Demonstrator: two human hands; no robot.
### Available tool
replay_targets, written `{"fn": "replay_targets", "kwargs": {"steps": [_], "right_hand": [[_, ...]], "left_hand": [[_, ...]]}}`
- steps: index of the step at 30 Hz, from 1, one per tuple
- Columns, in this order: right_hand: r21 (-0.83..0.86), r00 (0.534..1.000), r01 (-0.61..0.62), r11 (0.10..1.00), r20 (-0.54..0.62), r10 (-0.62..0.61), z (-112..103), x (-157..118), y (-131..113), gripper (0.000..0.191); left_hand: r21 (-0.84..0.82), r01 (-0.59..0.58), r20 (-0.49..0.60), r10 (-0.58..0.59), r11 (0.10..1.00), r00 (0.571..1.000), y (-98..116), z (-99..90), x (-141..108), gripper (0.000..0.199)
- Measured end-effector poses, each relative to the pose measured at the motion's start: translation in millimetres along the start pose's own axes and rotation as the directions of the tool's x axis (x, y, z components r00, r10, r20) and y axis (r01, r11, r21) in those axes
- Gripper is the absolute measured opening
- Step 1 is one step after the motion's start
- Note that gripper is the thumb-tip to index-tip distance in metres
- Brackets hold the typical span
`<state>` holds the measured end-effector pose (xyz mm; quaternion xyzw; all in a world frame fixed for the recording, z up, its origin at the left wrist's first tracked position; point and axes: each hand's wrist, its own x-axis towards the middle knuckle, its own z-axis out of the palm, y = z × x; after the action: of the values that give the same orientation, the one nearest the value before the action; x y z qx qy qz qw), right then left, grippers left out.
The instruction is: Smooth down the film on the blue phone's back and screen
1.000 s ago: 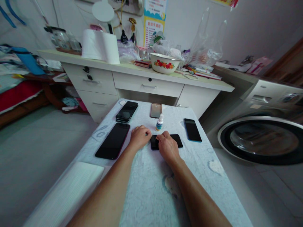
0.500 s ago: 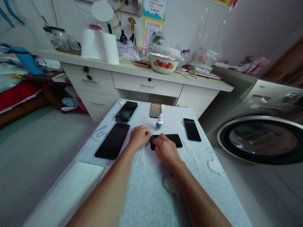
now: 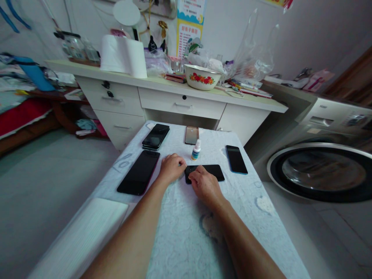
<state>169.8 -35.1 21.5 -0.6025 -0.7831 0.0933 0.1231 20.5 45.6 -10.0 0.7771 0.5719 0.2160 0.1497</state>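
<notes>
A black smartphone point(image 3: 216, 172) lies screen up and crosswise on the cloth-covered table. My left hand point(image 3: 172, 167) is at its left end, fingers curled, with the fingertips against the phone's edge. Over the left part of the screen, my right hand point(image 3: 205, 183) has its fingers bunched and pressed together on the glass; whatever is between them, if anything, is hidden. A small white spray bottle point(image 3: 196, 150) with a blue and yellow label stands upright just behind the phone.
A large dark tablet point(image 3: 138, 173) and stacked phones point(image 3: 156, 136) lie left. Farther back is a brownish phone case point(image 3: 192, 135); another phone point(image 3: 236, 159) lies right. White folded paper point(image 3: 84, 228) is front left. A desk with a flowered bowl point(image 3: 202, 77) and a washing machine point(image 3: 322, 151) stand beyond.
My right fingers have shifted very slightly on the phone's screen. My left hand stays at the phone's left end, and the view has moved by a hair.
</notes>
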Motion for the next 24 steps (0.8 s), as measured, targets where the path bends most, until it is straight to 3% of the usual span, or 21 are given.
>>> {"fn": "replay_targets", "kwargs": {"steps": [15, 24], "right_hand": [[-0.064, 0.992, -0.117, 0.991, -0.060, 0.113, -1, -1, 12, 0.022], [-0.013, 0.999, -0.038, 0.999, -0.021, 0.038, 0, -3, 4, 0.024]], "left_hand": [[-0.001, -0.003, 0.006, 0.003, 1.000, 1.000, -1, 1.9, 1, 0.018], [-0.007, -0.008, 0.003, 0.008, 1.000, 1.000, -1, 0.4, 0, 0.017]]}}
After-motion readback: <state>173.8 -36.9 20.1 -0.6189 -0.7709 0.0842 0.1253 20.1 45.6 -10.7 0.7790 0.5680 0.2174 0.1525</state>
